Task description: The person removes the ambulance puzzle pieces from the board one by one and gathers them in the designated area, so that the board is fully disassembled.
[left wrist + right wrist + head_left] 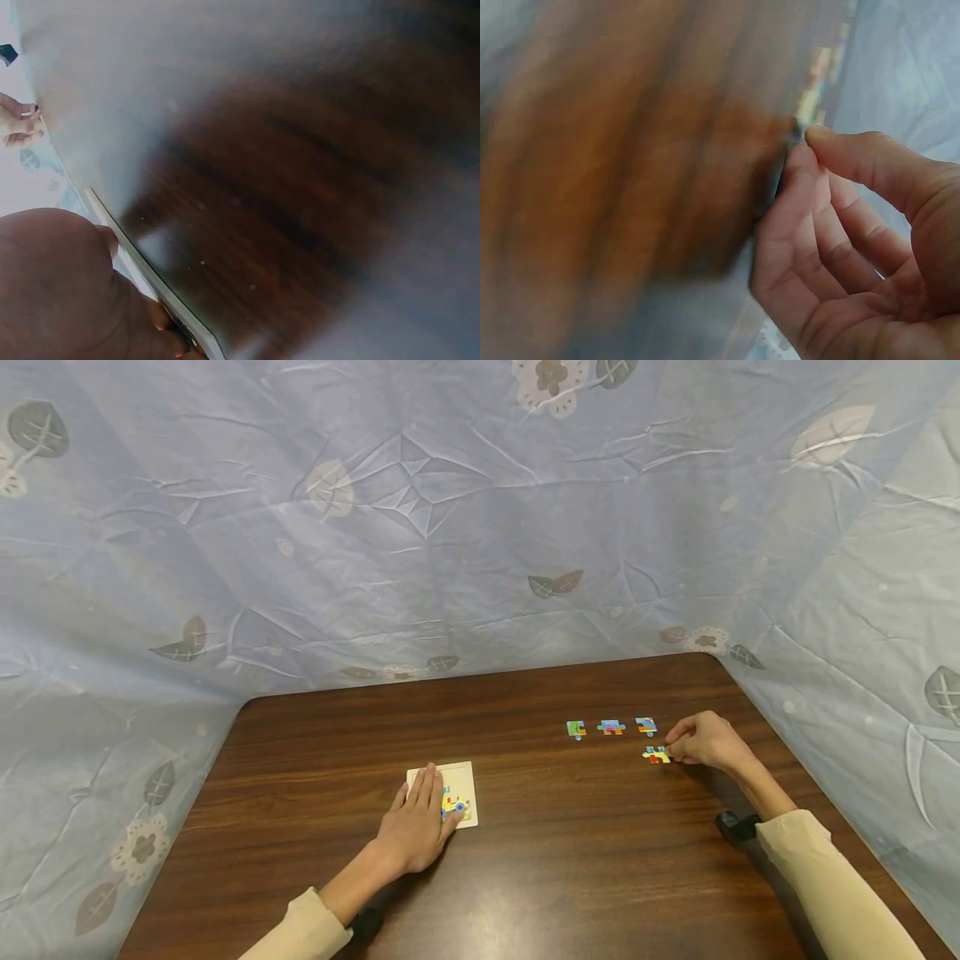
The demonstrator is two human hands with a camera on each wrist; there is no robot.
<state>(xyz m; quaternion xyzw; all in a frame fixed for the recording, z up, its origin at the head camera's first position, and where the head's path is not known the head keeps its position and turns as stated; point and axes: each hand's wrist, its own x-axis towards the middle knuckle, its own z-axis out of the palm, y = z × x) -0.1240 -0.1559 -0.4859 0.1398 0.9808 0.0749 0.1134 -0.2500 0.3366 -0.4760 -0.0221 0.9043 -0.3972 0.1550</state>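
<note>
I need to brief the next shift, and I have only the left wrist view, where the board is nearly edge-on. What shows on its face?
Observer: In the head view, the left hand lies across the board; beside its fingers shows part of a yellow picture with blue round shapes.
Operator: And the other one, tiny at my left edge: what is it at?
Observer: The right hand has its thumb and fingertips at the right edge of a yellow, red and blue puzzle piece.
Operator: Are there more pieces?
Observer: Three more, apart in a row just beyond that one: a left piece, a middle piece and a right piece.
</note>
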